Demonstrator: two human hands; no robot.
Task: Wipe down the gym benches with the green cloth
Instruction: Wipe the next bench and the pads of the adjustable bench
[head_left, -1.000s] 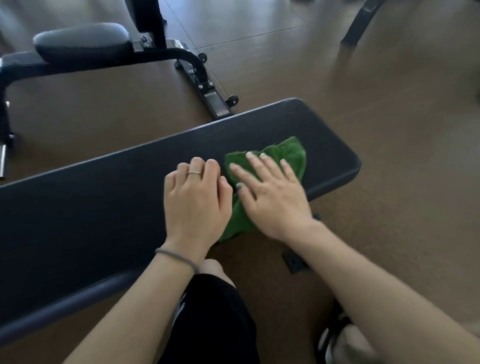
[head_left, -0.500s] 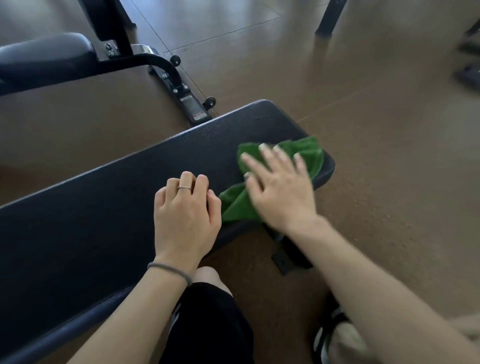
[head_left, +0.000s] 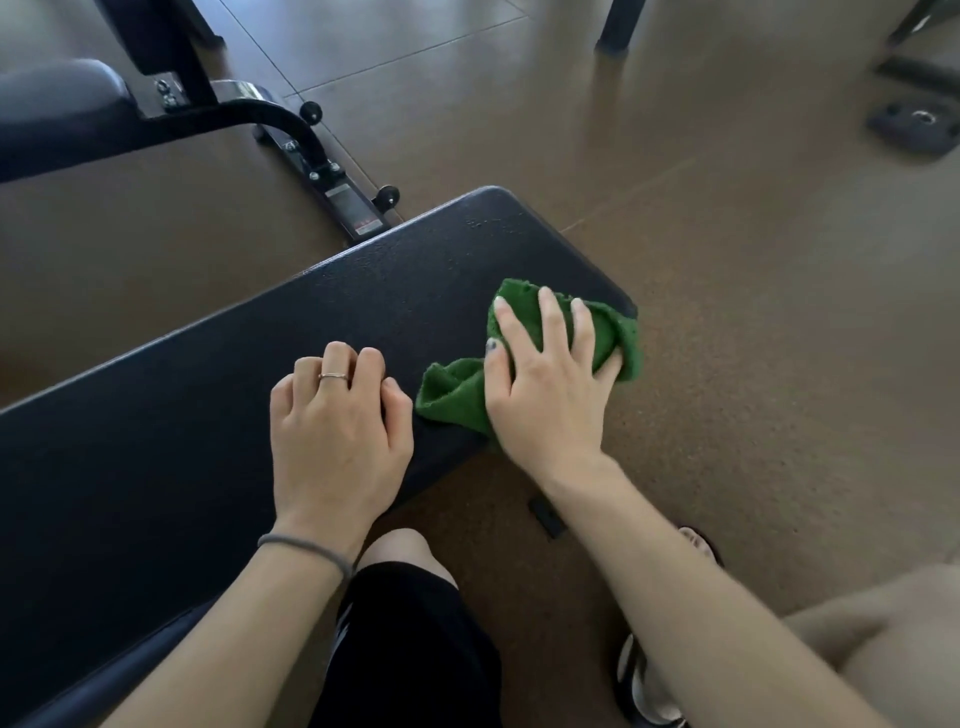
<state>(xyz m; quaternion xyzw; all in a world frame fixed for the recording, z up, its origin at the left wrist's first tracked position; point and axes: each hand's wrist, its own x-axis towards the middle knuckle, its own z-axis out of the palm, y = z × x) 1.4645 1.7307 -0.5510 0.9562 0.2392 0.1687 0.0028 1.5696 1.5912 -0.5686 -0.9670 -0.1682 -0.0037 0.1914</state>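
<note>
Both hands are on the bench. My right hand (head_left: 550, 379) lies over the crumpled green terry cloth (head_left: 457, 389), fingers spread and bent down over the bunched fabric, thumb tucked against it, so I am pressing and loosely gripping the cloth at once. My left hand (head_left: 337, 431) rests knuckles-up on the padding just beside the cloth, fingers curled under and holding nothing; it only braces me.

That long black padded bench (head_left: 156, 441) is the surface I am working on. The cloth sits at its near right corner, touching the pad, with one fold hanging past the rounded end over the brown speckled floor (head_left: 779, 338).

How far along am I? I judge this to be the end of one stroke, since the cloth has reached the very tip of the pad. Nothing on the padding shows a wet or wiped trace, so I cannot tell how much of the long stretch running off to my left is done. Its far edge and sides look untouched by the cloth now.

Beyond it stands a second bench with a dark rounded cushion and black metal frame (head_left: 57, 109), well apart from the cloth. I take that one as yet to do.
</note>
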